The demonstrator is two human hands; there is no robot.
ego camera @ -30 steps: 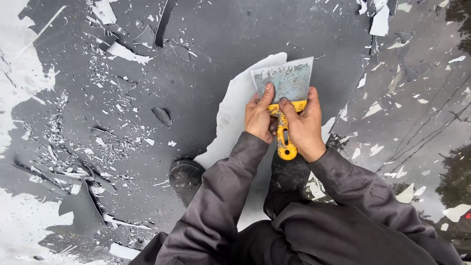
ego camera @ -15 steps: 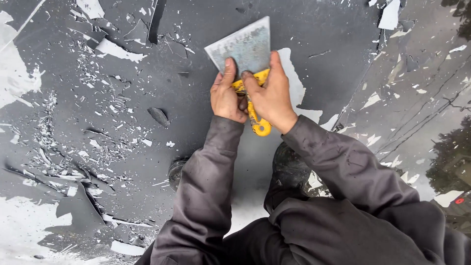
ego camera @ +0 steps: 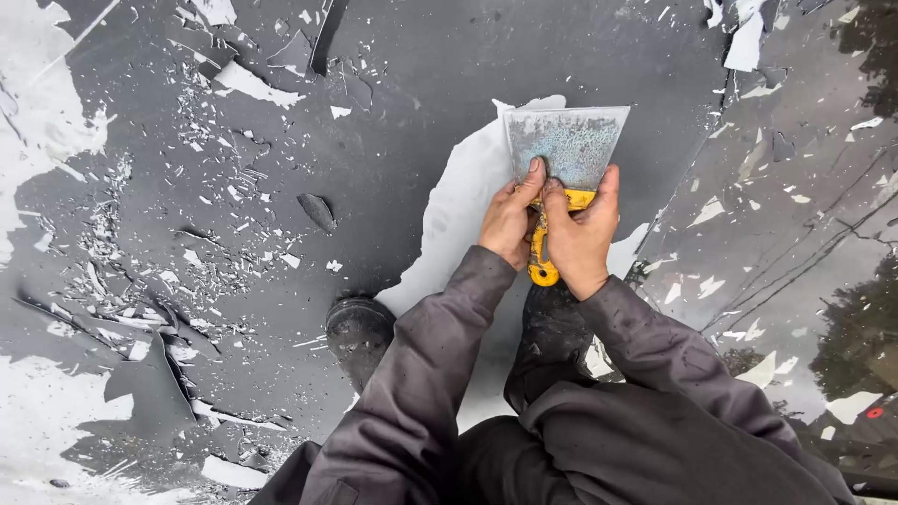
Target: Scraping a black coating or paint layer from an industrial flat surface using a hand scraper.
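Note:
Both my hands grip a wide scraper point(ego camera: 568, 142) with a dull metal blade and a yellow handle. My left hand point(ego camera: 510, 220) holds the handle's left side with the thumb pressed on the blade's lower edge. My right hand point(ego camera: 582, 234) wraps the handle from the right. The blade lies flat on a dark grey painted surface point(ego camera: 412, 112), its far edge at the top of a bare white patch point(ego camera: 463, 210) where the paint is gone. Grey sleeves cover both arms.
Loose paint flakes and curled strips point(ego camera: 168, 281) litter the surface at left. Larger bare white areas point(ego camera: 37, 103) show along the left edge. My dark boot point(ego camera: 357, 329) rests below the white patch. Glossy reflective surface point(ego camera: 795, 234) lies to the right.
The scraper and both hands pushed forward up the surface half a second ago, then drew back and to the right to the white patch's top.

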